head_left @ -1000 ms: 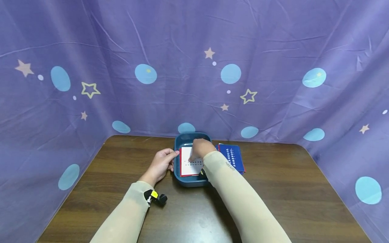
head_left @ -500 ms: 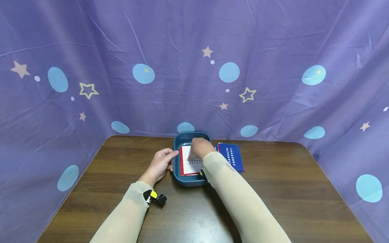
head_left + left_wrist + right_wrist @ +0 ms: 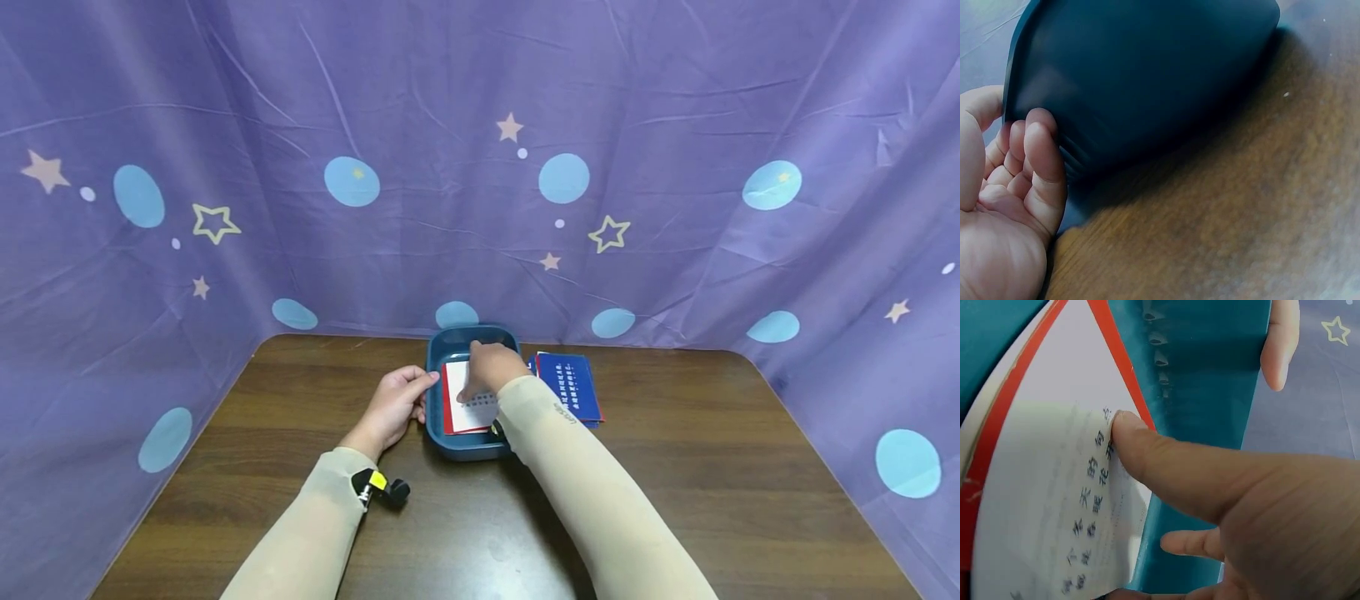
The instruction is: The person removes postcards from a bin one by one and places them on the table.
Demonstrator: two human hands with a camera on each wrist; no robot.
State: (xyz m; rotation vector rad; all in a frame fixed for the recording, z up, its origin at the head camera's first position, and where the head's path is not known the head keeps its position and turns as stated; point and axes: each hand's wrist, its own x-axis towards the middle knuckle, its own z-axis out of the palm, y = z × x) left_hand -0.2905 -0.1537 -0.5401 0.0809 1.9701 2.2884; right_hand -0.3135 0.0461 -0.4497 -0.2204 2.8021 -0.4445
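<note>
A dark blue-green plastic tray (image 3: 468, 451) stands on the table. My left hand (image 3: 393, 408) holds its left rim; in the left wrist view the thumb is over the rim and the curled fingers (image 3: 1044, 153) are against the outer wall. My right hand (image 3: 493, 367) is inside the tray, at a white card (image 3: 471, 417) with rows of dark characters. In the right wrist view its thumb (image 3: 1166, 462) presses on the card's face, while other fingers lie by the card's edge, partly hidden. Red-edged cards (image 3: 997, 425) lie beneath the white one.
Right of the tray lies a small pile of blue cards (image 3: 573, 387) with white characters and red edges, partly covered by the right sleeve. A purple curtain (image 3: 465, 167) hangs behind the brown wooden table (image 3: 712, 467).
The right hand's thumb has shifted slightly down and left on the white card, and the card has tilted a little. The left hand stays on the tray rim.
</note>
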